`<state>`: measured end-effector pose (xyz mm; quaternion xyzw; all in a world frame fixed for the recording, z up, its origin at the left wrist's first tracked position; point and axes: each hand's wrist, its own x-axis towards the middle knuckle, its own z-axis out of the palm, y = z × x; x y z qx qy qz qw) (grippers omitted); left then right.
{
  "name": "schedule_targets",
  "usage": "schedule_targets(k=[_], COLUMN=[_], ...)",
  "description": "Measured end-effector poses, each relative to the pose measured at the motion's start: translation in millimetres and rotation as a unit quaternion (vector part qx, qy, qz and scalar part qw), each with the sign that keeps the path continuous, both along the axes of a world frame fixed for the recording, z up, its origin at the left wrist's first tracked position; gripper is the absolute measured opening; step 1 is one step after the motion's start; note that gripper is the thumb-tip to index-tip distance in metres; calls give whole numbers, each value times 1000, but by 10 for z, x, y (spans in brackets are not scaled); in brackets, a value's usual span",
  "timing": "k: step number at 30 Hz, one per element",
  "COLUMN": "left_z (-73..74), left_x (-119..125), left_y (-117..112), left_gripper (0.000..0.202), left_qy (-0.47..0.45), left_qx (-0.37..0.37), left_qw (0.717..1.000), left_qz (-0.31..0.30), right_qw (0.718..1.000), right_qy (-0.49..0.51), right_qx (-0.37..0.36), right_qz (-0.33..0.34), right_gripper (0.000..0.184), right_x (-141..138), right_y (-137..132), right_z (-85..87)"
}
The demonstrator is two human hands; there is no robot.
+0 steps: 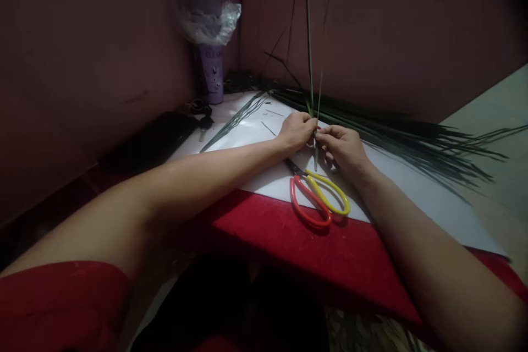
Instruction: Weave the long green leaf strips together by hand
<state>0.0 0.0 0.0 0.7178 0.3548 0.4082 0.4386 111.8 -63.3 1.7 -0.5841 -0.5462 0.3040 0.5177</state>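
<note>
My left hand and my right hand meet over the white board, fingertips almost touching. Both are closed in a pinch on a long green leaf strip that stands upright above them. A shorter strip rises beside it, and an end hangs below my fingers. What my fingertips do at the strip is partly hidden. Just below my hands lie scissors with one red and one yellow handle; their blades are partly covered by my left hand and its shadow.
A large bundle of long green leaves lies along the back and right. Cut strips lie at left. A purple tumbler with clear plastic stands in the corner, near keys and a black item. Red cloth covers the table's front.
</note>
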Motion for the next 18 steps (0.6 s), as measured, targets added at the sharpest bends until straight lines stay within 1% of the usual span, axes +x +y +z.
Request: schedule_targets(k=[6, 14, 18], left_z=[13, 26, 21], left_x=[-18, -25, -23], left_y=[-34, -36, -22], left_gripper=[19, 27, 29], left_qy=[-33, -55, -63], left_qx=[-37, -56, -68], left_qw=[998, 996, 995], left_qz=[-31, -41, -46], right_qw=[999, 998, 996], right_qy=[30, 54, 88], right_qx=[11, 20, 17], right_qz=[4, 6, 23], right_gripper=[8, 17, 20], right_x=[18, 33, 40], right_y=[15, 27, 29], right_z=[-20, -37, -41])
